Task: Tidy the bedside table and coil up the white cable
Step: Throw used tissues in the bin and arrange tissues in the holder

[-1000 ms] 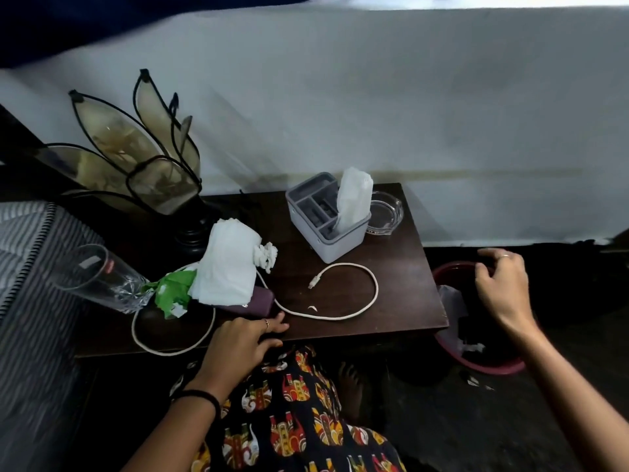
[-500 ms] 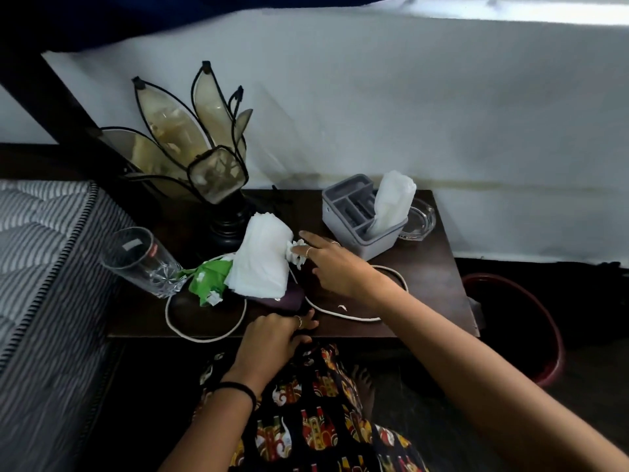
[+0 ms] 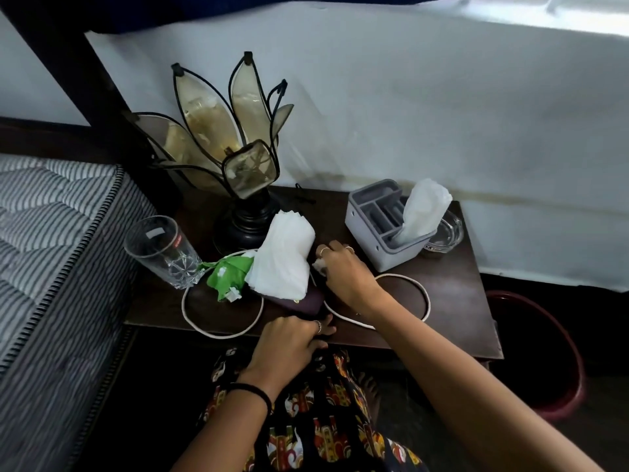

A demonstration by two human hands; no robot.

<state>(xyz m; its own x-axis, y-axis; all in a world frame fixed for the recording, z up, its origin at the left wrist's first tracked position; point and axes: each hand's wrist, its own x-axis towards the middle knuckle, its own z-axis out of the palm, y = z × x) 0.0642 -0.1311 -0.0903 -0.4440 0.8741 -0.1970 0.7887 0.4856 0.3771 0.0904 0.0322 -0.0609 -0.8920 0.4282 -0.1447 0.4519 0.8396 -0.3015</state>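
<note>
Fingers of right hand (image 3: 343, 277) curl round a crumpled white scrap (image 3: 320, 266) — mostly hidden; left hand (image 3: 289, 345) grasps nothing.

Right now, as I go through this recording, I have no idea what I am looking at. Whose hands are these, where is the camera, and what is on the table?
There is no machine here: a person works with two bare hands, filmed by one wide-angle camera worn on their head, looking down.

The right hand pinches a small crumpled white scrap on the bedside table. The left hand rests at the table's front edge; I cannot tell if it holds anything.

On the table lie the white cable in loose loops, a pile of white tissues on a dark purple item, a green wrapper, a drinking glass, a petal-shaped lamp, a grey organiser and a glass ashtray. A red bin stands to the right on the floor.
</note>
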